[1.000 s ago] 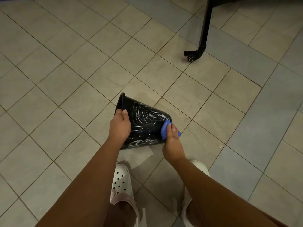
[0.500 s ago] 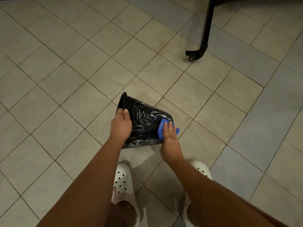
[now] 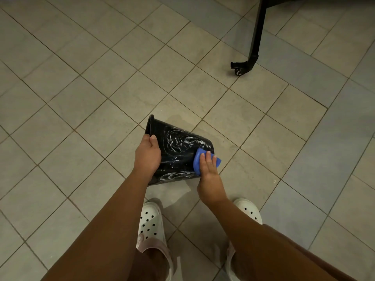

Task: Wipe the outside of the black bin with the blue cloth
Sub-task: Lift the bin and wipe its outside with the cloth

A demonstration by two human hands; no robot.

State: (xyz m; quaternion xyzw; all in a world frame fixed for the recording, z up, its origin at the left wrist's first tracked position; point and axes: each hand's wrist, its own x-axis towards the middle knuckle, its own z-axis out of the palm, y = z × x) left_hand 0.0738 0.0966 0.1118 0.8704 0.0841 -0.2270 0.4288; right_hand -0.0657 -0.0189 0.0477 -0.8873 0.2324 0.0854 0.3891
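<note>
The black bin (image 3: 178, 147) is held tilted on its side above the tiled floor, its open mouth toward the upper left and its base toward the right. White soapy swirls cover its outer wall. My left hand (image 3: 147, 154) grips the bin near the rim, thumb on the outside. My right hand (image 3: 209, 169) presses the blue cloth (image 3: 197, 161) flat against the wall near the base, fingers straight over it.
My two feet in white perforated clogs (image 3: 151, 224) stand just below the bin on the beige floor tiles (image 3: 81, 110). A black furniture leg with a caster (image 3: 246, 65) stands at the upper right. Grey-blue tiles run along the right side.
My right hand and the cloth slid a little along the bin wall near its base, first toward the left, then back. My left hand kept its grip at the rim.
</note>
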